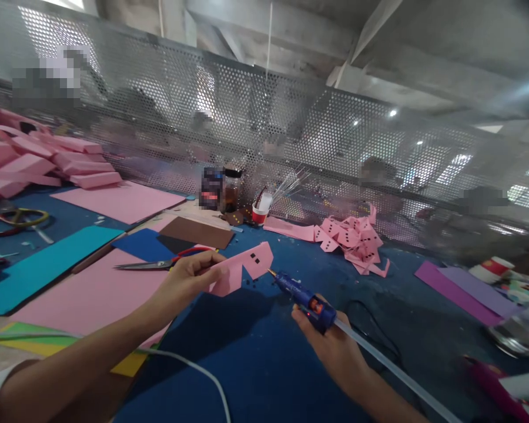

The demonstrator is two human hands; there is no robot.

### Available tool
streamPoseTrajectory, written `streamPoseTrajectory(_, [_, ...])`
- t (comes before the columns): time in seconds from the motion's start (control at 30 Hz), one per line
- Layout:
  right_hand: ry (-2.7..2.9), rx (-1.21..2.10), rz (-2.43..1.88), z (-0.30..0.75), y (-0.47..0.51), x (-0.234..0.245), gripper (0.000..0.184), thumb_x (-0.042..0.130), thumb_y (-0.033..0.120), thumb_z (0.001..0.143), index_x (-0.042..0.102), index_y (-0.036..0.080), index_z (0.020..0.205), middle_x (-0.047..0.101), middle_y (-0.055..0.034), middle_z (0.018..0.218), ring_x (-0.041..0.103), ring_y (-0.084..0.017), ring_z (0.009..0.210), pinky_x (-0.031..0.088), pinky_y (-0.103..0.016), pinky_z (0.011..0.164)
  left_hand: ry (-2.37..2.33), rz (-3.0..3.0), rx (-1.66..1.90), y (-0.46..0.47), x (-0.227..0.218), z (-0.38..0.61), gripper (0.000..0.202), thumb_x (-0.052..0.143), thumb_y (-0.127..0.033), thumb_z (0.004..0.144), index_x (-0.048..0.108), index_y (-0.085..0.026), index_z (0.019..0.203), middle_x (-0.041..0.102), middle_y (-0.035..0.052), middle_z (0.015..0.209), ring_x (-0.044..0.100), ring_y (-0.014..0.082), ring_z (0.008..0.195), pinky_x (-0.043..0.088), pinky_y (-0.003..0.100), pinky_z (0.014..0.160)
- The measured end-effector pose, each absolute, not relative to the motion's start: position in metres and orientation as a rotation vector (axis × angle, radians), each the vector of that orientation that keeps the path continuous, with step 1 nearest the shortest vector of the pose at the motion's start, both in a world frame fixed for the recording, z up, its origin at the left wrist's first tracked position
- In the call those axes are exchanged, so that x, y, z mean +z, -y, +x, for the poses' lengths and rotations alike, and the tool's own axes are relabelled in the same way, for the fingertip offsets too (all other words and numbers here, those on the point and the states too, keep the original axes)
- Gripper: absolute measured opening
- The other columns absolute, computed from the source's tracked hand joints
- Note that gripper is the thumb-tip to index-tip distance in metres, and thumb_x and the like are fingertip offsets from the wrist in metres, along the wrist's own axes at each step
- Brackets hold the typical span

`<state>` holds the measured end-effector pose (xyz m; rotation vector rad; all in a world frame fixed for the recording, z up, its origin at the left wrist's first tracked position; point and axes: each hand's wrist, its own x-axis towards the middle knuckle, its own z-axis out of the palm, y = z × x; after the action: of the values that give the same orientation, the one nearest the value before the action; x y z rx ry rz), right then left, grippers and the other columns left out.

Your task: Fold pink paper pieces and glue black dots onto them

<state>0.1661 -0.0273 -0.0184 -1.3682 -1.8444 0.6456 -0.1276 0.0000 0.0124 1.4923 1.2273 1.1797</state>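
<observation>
On my feed the left hand (189, 282) is raised over the table (255, 358), fingers pinched closed on one end of a folded pink foam piece (249, 265) with small dark squares on it. The piece is held in the air at a slant, above the blue surface. The right hand (332, 346) is wrapped around a blue glue gun (305, 298). Its nozzle points up and left, just beside the lower edge of the foam piece, though I cannot tell whether the tip touches it. A clear glue stick (388, 364) juts out of the back of the gun, past the wrist.

Behind the left hand lie red-handled scissors (158, 264) on a large pink sheet (92, 294), with a brown sheet (198, 232) beyond them. Farther back sit a red-and-white cup (260, 210) and a heap of pink cut-outs (355, 238) — both close to the perforated metal screen (247, 117). A white cable (198, 369) crosses the table below the left forearm, and purple sheets (458, 288) lie well off to the right.
</observation>
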Motion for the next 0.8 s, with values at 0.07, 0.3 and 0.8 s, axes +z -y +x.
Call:
streamPoseTrajectory(0.07, [1.84, 0.602, -1.388, 0.167, 0.026, -0.022, 0.035, 0.059, 0.053, 0.091, 0.067, 0.019, 0.091, 0.06, 0.0008, 0.064, 0.054, -0.013, 0.052, 0.045, -0.021, 0.051, -1.218, 1.478, 1.17, -0.001, 0.011, -0.129, 0.021, 0.062, -0.039, 0.086, 0.065, -0.018, 0.083, 0.059, -0.0021, 0.069, 0.05, 0.014, 0.065, 0.034, 0.024, 0.061])
streamPoseTrajectory(0.3, [1.833, 0.52, -1.479, 0.171, 0.023, -0.032, 0.044, 0.058, 0.06, 0.089, 0.074, 0.018, 0.091, 0.064, -0.0033, 0.063, 0.059, -0.017, 0.052, 0.048, -0.025, 0.05, -1.241, 1.457, 1.167, -0.004, 0.009, -0.131, 0.022, 0.062, -0.04, 0.087, 0.065, -0.019, 0.083, 0.06, -0.0019, 0.07, 0.051, 0.0134, 0.065, 0.033, 0.024, 0.059])
streamPoseTrajectory(0.8, [1.812, 0.535, -1.485, 0.168, 0.025, -0.025, 0.05, 0.055, 0.061, 0.09, 0.075, 0.016, 0.095, 0.059, -0.001, 0.056, 0.056, -0.015, 0.049, 0.047, -0.024, 0.048, -1.291, 1.527, 1.18, -0.004, 0.009, -0.131, 0.025, 0.06, -0.042, 0.086, 0.065, -0.018, 0.082, 0.058, -0.0015, 0.07, 0.048, 0.014, 0.066, 0.033, 0.024, 0.06])
